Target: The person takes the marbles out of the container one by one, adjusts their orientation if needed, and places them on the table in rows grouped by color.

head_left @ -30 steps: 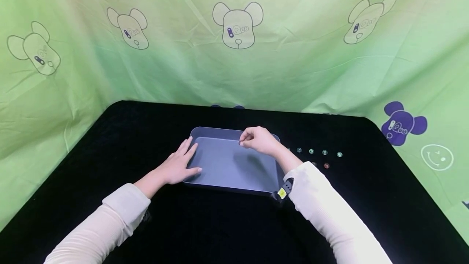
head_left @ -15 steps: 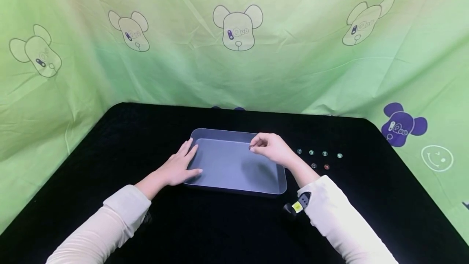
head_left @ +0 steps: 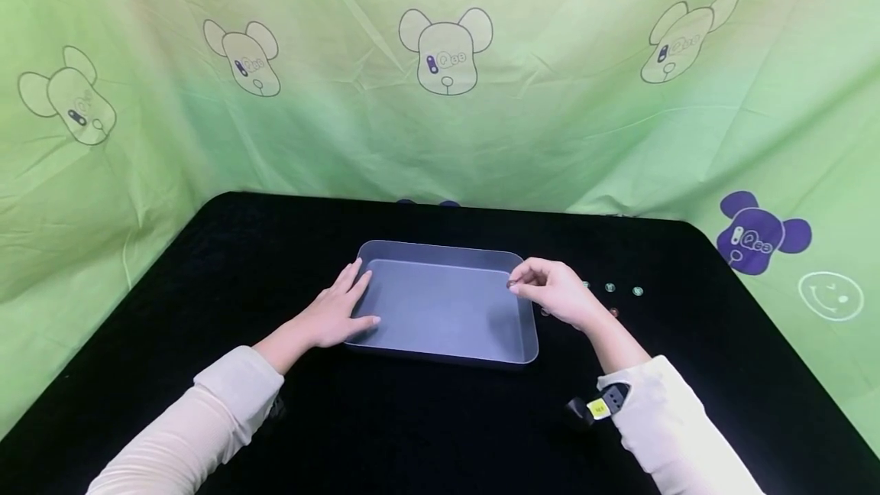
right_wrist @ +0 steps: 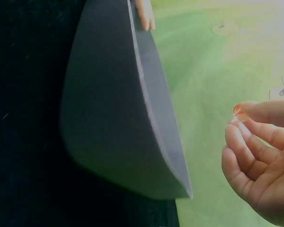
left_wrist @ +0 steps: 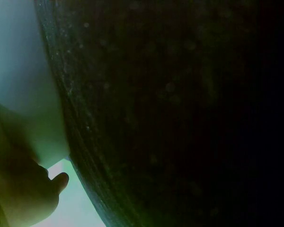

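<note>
A grey-blue rectangular tray (head_left: pixel 440 312) with raised sides lies on the black tabletop. My left hand (head_left: pixel 326 313) rests on its left end, fingers spread over the rim. Above the right rim, my right hand (head_left: pixel 555 292) pinches a small round glassy piece between thumb and fingertips. In the right wrist view that glassy piece (right_wrist: pixel 239 111) looks orange-red and partly clear, while my fingers cover much of it. The left wrist view is dark and shows only part of the left hand (left_wrist: pixel 26 194) beside the tray wall.
Right of the tray lie several small round pieces, greenish ones such as this green disc (head_left: pixel 609 288) and a reddish disc (head_left: pixel 614 312), partly behind my right hand. A green printed cloth (head_left: pixel 447 143) hangs behind the black table (head_left: pixel 275 235).
My right hand has moved from over the tray's middle right to its right rim, with the small piece still pinched. The left hand has stayed in place.
</note>
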Available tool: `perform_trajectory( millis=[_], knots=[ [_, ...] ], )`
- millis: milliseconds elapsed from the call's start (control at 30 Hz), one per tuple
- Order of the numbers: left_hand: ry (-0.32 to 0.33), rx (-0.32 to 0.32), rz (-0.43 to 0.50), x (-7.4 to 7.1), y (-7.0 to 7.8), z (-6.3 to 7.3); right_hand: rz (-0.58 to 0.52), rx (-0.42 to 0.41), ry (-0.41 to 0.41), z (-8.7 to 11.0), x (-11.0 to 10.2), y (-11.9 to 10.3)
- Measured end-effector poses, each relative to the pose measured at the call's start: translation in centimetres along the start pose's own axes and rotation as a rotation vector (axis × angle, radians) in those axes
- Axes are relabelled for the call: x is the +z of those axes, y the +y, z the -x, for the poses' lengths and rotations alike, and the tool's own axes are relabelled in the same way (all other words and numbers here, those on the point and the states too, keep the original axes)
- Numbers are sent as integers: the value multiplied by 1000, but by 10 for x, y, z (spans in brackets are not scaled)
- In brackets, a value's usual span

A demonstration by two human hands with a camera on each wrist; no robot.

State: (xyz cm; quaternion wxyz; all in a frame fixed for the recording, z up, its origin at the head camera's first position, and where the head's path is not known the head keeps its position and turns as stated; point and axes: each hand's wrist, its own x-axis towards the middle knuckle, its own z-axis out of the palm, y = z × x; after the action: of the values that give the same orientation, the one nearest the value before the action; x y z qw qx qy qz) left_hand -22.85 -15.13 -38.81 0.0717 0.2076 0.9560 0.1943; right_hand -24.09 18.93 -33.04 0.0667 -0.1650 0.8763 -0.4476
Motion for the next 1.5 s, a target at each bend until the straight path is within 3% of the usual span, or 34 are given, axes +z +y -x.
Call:
perform_trajectory(
  millis=[267, 567, 733, 1033, 1333, 1500],
  knots=[
    [-7, -2, 3, 0, -1, -1, -46, -50, 13, 19, -12, 13],
    [-5, 1, 4, -1, 0, 1, -8, -88, 109, 37, -33, 27],
    [-5, 1, -1, 0, -1, 0, 22, -52, 180, 49, -44, 43],
    [5, 2, -1, 2, -2, 1, -12, -13, 220, 66, -58, 67],
    [15, 12, 7, 3, -2, 2, -74, -7, 213, 69, -74, 126],
    [18, 21, 4, 2, -2, 0, -74, 49, 219, 77, -79, 122]
  ],
)
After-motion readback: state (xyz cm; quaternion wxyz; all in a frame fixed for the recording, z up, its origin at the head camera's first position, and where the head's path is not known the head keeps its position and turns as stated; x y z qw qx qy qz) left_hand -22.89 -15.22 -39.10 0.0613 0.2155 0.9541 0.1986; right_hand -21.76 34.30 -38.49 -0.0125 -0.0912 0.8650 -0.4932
